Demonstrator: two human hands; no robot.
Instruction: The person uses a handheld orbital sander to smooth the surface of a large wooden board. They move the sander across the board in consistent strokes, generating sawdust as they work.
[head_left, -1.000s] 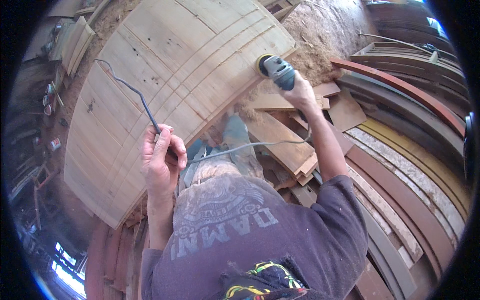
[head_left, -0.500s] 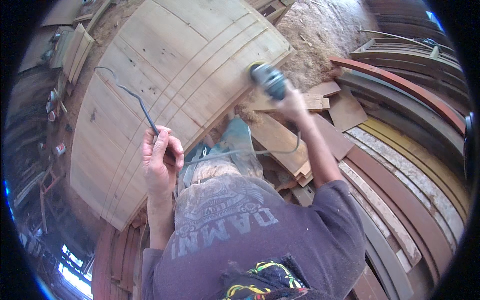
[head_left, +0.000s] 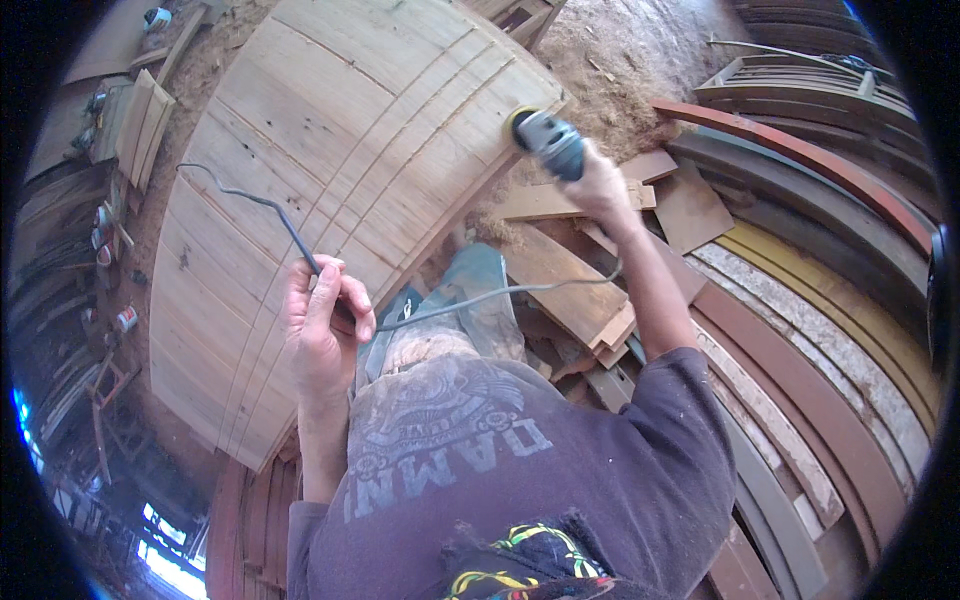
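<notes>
My right hand [head_left: 603, 190] is wrapped round the body of a blue-grey angle grinder [head_left: 553, 143]. Its yellow-edged disc [head_left: 520, 126] is at the right edge of a large pale wooden panel [head_left: 400, 130]; whether it touches the wood I cannot tell. My left hand [head_left: 325, 312], raised over the panel's near side, pinches the grinder's dark power cord [head_left: 480, 297]. From there one length of cord runs across my lap to the grinder, and the other trails over the panel to its far left edge. Grooves and narrow lines run along the panel's planks.
Short wooden offcuts [head_left: 570, 275] lie beside my legs on the right. Long curved boards [head_left: 800, 400] in brown, yellow and white are stacked farther right. Sawdust [head_left: 625, 75] covers the ground beyond the panel. At the left stand planks [head_left: 145, 125] and a small white tub [head_left: 127, 318].
The grinder and my right hand have shifted slightly right and toward the panel's edge. My left hand stays nearly in place with the cord. The whole view has turned a little.
</notes>
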